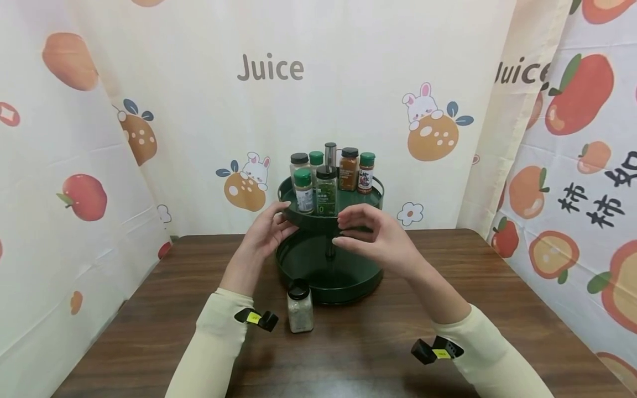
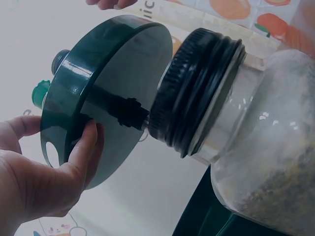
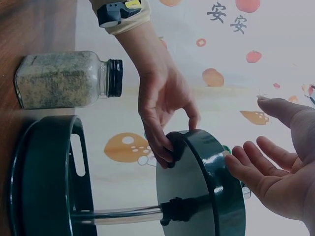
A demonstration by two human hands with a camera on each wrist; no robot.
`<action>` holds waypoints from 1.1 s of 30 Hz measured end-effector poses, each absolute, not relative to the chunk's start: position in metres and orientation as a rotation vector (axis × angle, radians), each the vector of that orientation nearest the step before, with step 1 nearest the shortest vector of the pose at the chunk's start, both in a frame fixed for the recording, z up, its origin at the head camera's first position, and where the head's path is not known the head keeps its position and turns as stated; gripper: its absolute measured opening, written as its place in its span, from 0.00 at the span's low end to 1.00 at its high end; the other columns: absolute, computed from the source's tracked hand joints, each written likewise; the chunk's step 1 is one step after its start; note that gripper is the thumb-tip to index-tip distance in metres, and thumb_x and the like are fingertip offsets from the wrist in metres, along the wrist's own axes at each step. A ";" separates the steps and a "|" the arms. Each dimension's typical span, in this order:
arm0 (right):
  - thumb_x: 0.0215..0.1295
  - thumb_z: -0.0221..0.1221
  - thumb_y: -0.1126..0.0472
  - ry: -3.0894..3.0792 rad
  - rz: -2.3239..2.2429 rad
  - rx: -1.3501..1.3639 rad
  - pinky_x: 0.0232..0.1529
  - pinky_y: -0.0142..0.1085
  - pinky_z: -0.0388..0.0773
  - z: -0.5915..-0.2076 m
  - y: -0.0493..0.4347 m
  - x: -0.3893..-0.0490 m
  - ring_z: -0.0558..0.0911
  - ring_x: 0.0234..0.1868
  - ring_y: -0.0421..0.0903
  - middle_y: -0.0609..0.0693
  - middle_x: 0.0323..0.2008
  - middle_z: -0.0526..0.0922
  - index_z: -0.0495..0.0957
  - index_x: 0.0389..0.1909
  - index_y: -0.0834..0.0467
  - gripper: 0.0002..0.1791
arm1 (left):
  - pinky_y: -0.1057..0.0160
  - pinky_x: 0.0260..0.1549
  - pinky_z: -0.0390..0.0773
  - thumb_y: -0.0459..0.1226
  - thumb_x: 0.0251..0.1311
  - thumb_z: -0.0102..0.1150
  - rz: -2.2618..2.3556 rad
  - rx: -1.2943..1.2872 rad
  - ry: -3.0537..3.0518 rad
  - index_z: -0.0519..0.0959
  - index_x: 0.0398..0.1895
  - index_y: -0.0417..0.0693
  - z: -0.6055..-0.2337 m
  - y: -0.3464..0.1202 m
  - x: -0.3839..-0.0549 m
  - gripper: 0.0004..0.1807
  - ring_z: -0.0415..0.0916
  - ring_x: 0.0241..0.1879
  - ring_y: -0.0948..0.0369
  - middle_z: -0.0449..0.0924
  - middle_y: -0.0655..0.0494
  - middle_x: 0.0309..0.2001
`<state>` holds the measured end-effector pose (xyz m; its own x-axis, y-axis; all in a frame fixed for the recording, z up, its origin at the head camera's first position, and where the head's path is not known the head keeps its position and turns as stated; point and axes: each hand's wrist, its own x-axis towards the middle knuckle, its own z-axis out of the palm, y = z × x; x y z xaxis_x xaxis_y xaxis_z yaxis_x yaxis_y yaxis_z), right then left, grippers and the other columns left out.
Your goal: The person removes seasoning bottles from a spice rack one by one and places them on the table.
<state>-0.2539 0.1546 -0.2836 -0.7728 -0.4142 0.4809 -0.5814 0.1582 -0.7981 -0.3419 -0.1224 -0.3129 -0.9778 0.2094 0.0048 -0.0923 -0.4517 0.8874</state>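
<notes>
A dark green two-tier spice rack (image 1: 343,293) stands on the table, its round trays joined by a central metal post. My left hand (image 1: 266,229) grips the left edge of the upper tray (image 1: 318,223), thumb at the rim and fingers under it, as the left wrist view (image 2: 83,73) also shows. Near the front right of that tray is my right hand (image 1: 380,237), its fingers loosely bent and holding nothing; the right wrist view shows the palm (image 3: 283,189) beside the rim. A glass spice jar (image 1: 301,315) with a black lid stands before the lower tray.
Several spice bottles with green or black caps, among them a green-labelled one (image 1: 327,199) and an orange-brown one (image 1: 349,174), stand on the upper tray. Fruit-printed curtains (image 1: 348,83) surround the brown wooden table (image 1: 358,348) at the back and sides.
</notes>
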 end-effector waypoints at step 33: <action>0.68 0.72 0.51 -2.278 1.392 0.809 0.57 0.40 0.84 -0.244 0.166 -0.293 0.83 0.58 0.45 0.48 0.58 0.83 0.78 0.64 0.54 0.27 | 0.60 0.56 0.84 0.41 0.77 0.54 2.534 0.140 1.508 0.58 0.79 0.42 -0.312 -0.123 -0.342 0.33 0.81 0.49 0.57 0.71 0.43 0.65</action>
